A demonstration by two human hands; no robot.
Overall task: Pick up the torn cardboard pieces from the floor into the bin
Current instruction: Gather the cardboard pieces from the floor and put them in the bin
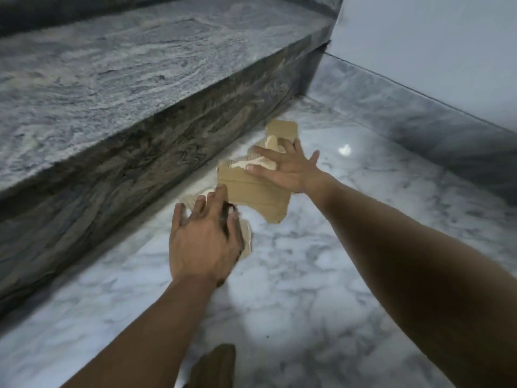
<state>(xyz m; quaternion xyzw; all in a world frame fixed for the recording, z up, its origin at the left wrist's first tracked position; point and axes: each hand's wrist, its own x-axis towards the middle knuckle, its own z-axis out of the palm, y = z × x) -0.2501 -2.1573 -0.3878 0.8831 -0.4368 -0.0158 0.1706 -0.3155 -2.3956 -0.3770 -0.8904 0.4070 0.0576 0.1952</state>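
Note:
Several torn brown cardboard pieces lie on the white marble floor at the foot of a grey stone step. The largest piece (251, 193) sits in the middle, and a smaller piece (282, 130) lies beyond it. My right hand (285, 169) rests flat with spread fingers on the pile's far part. My left hand (204, 239) hovers over or touches a near piece (247, 239), fingers spread; most of that piece is hidden beneath it. No bin is in view.
The grey stone step (126, 88) runs along the left. A pale wall (447, 46) with a marble skirting (419, 119) closes the right. Another brown cardboard scrap (218, 365) lies at the bottom edge. Marble floor (321, 275) stretches between my arms.

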